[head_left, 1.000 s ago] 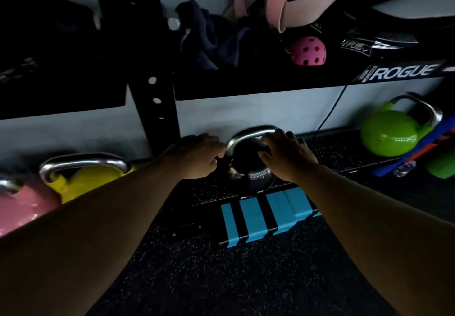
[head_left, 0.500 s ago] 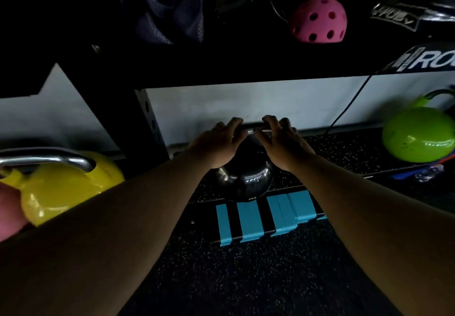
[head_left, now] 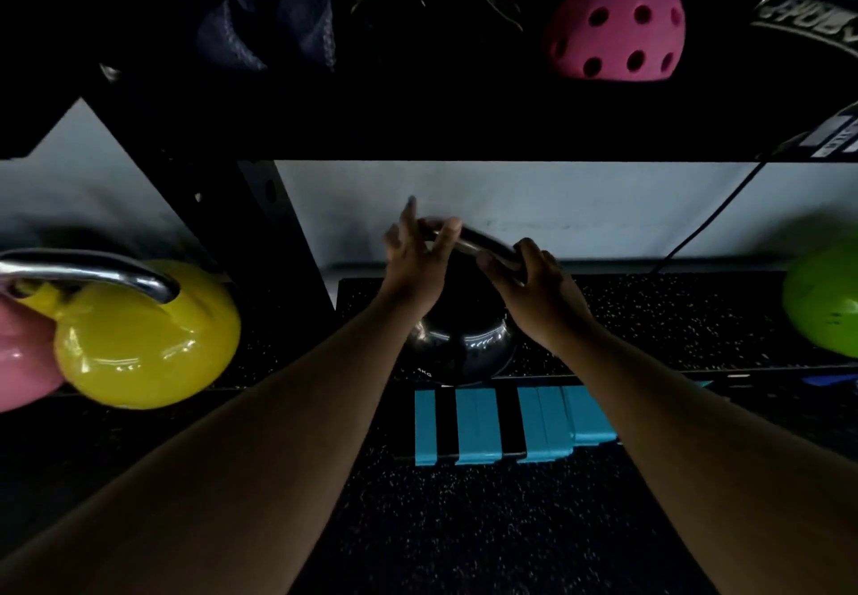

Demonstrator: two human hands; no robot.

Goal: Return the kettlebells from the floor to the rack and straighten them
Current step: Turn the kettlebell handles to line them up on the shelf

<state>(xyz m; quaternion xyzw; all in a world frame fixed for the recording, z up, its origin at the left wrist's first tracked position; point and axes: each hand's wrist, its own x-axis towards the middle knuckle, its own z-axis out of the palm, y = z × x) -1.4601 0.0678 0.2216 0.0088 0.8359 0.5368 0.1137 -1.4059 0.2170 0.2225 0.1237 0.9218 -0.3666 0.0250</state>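
You're in gym storage corner. Black steel rack [head_left: 260, 204] with holed upright, speckled rubber flooring [head_left: 464, 525], coloured kettlebells on lowest shelf: yellow kettlebell [head_left: 144, 339] at left edge, green kettlebell [head_left: 822, 302] at right edge. Pink perforated ball [head_left: 615, 26] on shelf above.

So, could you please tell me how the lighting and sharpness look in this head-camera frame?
Head view: dim overall, the upper shelf nearly black; glare streaks on the yellow kettlebell and the black kettlebell; the left hand is motion-blurred at its fingertips, the right hand sharper; wide-angle bending shows at the edges.
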